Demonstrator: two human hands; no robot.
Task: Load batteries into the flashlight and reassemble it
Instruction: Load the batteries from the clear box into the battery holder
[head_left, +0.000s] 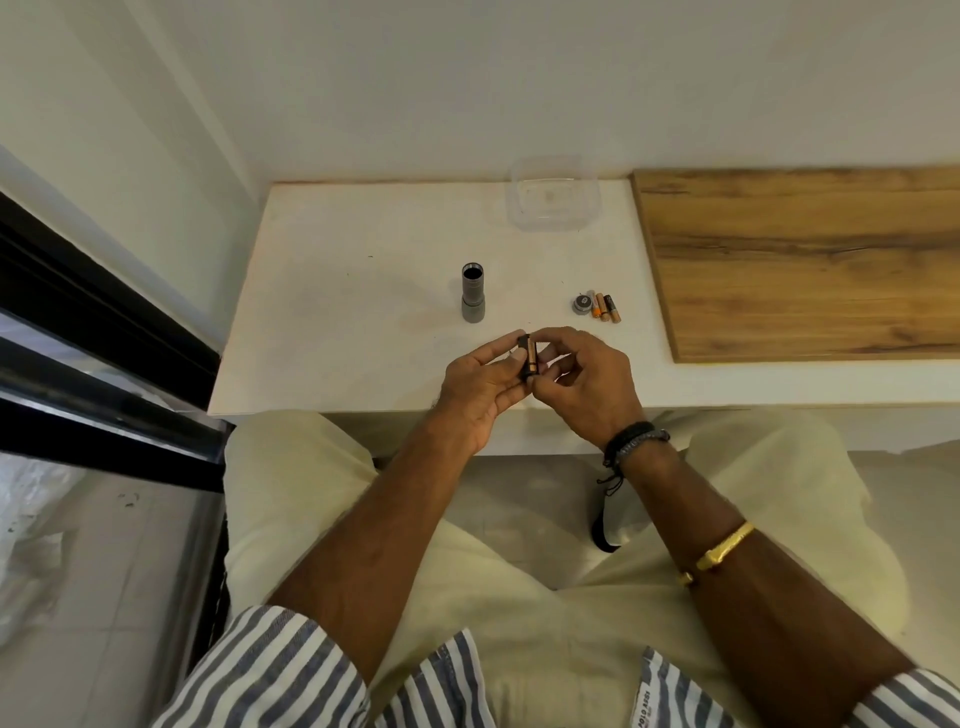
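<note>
A grey flashlight body (473, 292) stands upright on the white table (332, 291), its open end up. Right of it lie the round tail cap (583, 303) and two copper-and-black batteries (605, 308) side by side. Near the table's front edge my left hand (480, 387) holds a black battery holder (524, 358) with a copper battery in it. My right hand (584, 376) grips the same holder from the right, fingertips on the battery. The holder's far side is hidden by my fingers.
A clear plastic container (554, 195) sits at the back of the table by the wall. A wooden board (800, 260) covers the table's right part. A dark window frame (104, 338) runs along the left. My knees are under the front edge.
</note>
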